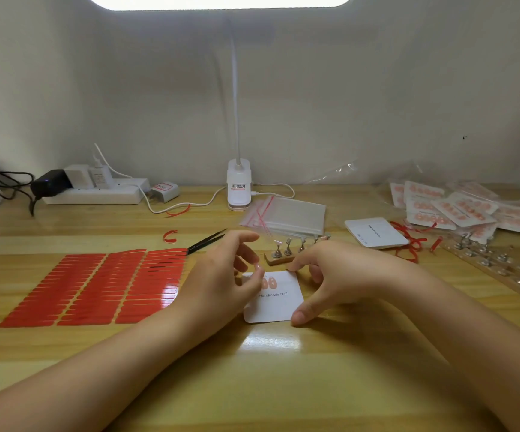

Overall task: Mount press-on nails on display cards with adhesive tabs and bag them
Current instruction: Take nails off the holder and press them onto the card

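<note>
A white display card printed "Handmade Nail" lies on the wooden desk in front of me, with pink press-on nails stuck near its top. My left hand hovers over the card's upper left corner and pinches a pink nail between thumb and fingers. My right hand steadies the card, thumb at its lower right corner and a fingertip at its top right corner. Sheets of red adhesive tabs lie to the left. A small wooden stand with metal nail holders sits just behind the card.
Black tweezers lie behind the tab sheets. A stack of clear zip bags and a lamp base stand behind. Blank cards, bagged finished sets and a long holder rack fill the right. A power strip sits back left.
</note>
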